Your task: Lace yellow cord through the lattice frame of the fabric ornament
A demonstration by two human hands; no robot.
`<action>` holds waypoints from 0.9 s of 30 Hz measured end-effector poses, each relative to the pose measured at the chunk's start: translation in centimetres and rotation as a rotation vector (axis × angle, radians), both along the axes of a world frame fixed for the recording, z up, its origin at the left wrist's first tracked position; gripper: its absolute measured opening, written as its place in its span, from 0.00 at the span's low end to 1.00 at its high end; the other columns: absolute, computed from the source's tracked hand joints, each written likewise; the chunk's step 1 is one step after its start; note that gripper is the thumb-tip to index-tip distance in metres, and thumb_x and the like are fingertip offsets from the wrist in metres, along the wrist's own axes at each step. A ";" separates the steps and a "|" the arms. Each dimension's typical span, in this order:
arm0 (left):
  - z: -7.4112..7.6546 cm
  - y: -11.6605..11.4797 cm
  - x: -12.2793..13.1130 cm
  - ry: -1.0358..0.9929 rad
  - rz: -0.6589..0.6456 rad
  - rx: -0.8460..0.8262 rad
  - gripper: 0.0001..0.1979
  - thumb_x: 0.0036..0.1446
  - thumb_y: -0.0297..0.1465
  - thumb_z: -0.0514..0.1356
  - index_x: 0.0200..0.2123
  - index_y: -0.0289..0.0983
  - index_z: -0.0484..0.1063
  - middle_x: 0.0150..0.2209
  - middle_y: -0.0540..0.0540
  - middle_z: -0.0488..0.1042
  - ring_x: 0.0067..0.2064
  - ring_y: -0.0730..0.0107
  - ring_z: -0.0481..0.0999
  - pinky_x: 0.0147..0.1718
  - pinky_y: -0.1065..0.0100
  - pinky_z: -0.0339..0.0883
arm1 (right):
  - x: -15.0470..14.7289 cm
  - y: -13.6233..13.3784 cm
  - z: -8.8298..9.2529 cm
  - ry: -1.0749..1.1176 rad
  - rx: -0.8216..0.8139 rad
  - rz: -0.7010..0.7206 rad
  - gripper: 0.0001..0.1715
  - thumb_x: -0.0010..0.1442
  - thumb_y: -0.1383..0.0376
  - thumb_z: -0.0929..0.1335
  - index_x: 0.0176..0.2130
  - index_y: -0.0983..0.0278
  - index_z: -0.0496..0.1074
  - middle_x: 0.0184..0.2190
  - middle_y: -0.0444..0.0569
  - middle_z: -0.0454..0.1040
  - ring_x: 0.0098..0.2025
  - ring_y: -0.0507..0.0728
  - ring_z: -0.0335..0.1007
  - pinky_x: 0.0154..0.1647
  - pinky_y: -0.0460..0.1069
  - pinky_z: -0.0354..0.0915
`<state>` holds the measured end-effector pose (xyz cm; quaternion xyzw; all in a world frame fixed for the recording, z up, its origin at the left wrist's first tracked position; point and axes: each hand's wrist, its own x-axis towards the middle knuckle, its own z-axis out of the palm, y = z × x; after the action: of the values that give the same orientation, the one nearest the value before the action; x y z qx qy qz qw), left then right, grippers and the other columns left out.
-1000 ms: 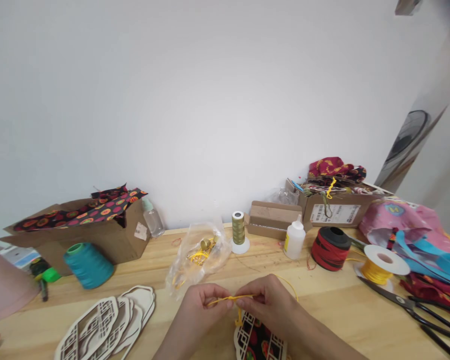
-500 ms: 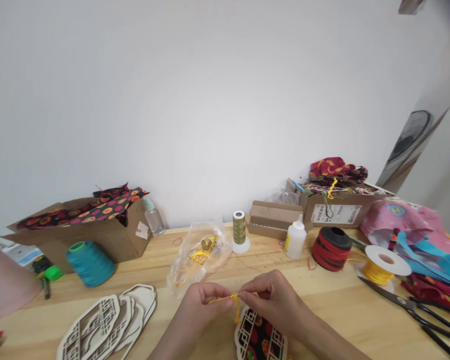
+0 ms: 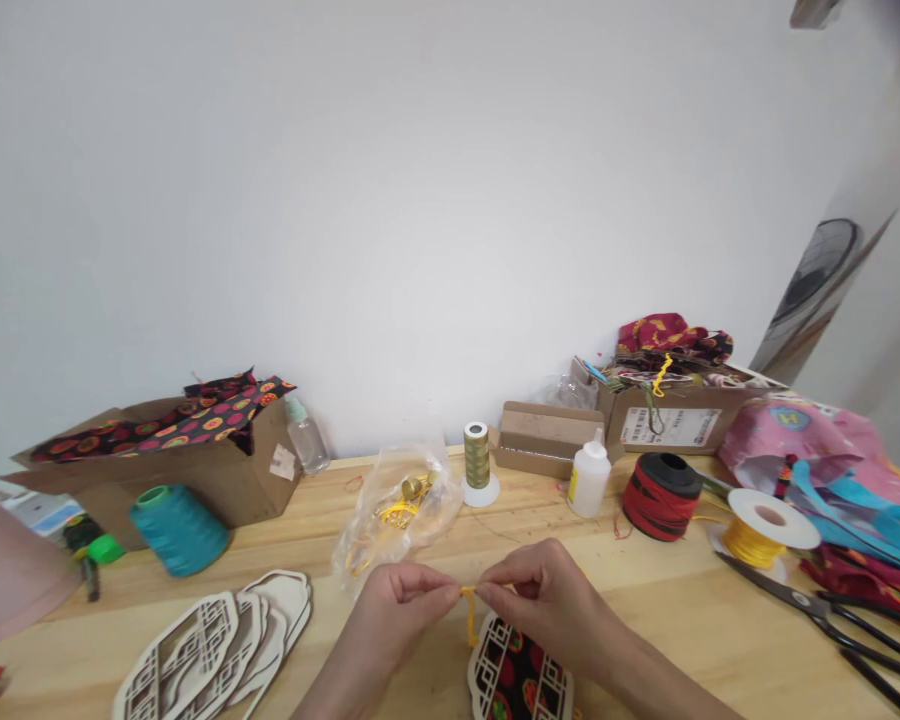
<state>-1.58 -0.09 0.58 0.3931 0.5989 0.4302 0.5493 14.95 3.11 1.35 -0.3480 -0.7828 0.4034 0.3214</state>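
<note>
My left hand (image 3: 401, 612) and my right hand (image 3: 544, 600) meet low in the middle of the view, both pinched on a short yellow cord (image 3: 469, 605). The cord hangs down from the pinch to a lattice-cut wooden piece backed with black patterned fabric (image 3: 520, 678), which lies on the wooden table (image 3: 682, 620) just under my right hand. Only a small bit of cord shows between the fingertips.
A stack of white lattice cutouts (image 3: 214, 645) lies at the left. Behind are a teal thread cone (image 3: 180, 530), a clear bag with gold bits (image 3: 399, 510), an olive spool (image 3: 478, 460), a glue bottle (image 3: 589, 478), red and yellow cord reels (image 3: 664, 495), scissors (image 3: 825, 610), and cardboard boxes of fabric (image 3: 195, 450).
My hands have drawn closer together, and the stretch of yellow cord between them has shortened to a small bit. The table's other things have not moved.
</note>
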 end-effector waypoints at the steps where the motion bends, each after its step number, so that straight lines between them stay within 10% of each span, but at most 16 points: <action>1: 0.1 0.0 0.1 0.006 0.007 0.001 0.14 0.31 0.38 0.64 0.18 0.32 0.74 0.12 0.52 0.68 0.16 0.78 0.60 0.16 0.75 0.48 | 0.0 0.0 0.0 0.010 -0.012 0.000 0.19 0.52 0.59 0.61 0.21 0.67 0.73 0.13 0.42 0.59 0.17 0.47 0.45 0.15 0.42 0.45; 11: 0.9 -0.4 0.2 0.086 0.010 0.134 0.10 0.35 0.35 0.64 0.18 0.33 0.74 0.14 0.51 0.70 0.18 0.78 0.60 0.17 0.76 0.51 | 0.0 -0.1 0.3 0.229 -0.321 0.006 0.16 0.47 0.60 0.65 0.19 0.70 0.71 0.13 0.39 0.52 0.17 0.45 0.42 0.15 0.42 0.42; 21: 0.2 -0.5 0.3 0.186 -0.113 0.242 0.06 0.39 0.33 0.62 0.23 0.37 0.77 0.24 0.48 0.77 0.27 0.68 0.71 0.25 0.74 0.62 | -0.4 0.1 -0.5 0.194 -0.292 -0.067 0.14 0.47 0.60 0.65 0.23 0.69 0.73 0.15 0.43 0.65 0.17 0.46 0.52 0.16 0.42 0.49; 27: 0.5 -0.7 1.0 0.130 -0.154 0.216 0.06 0.40 0.31 0.61 0.22 0.35 0.76 0.22 0.47 0.77 0.26 0.69 0.71 0.25 0.74 0.62 | -0.3 -0.4 -0.2 -0.031 0.199 -0.171 0.13 0.51 0.65 0.62 0.22 0.65 0.73 0.15 0.44 0.66 0.19 0.48 0.55 0.19 0.43 0.50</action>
<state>-0.54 -0.82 1.05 0.5217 0.5516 0.4223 0.4952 14.66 2.69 1.12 -0.3861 -0.7913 0.2892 0.3757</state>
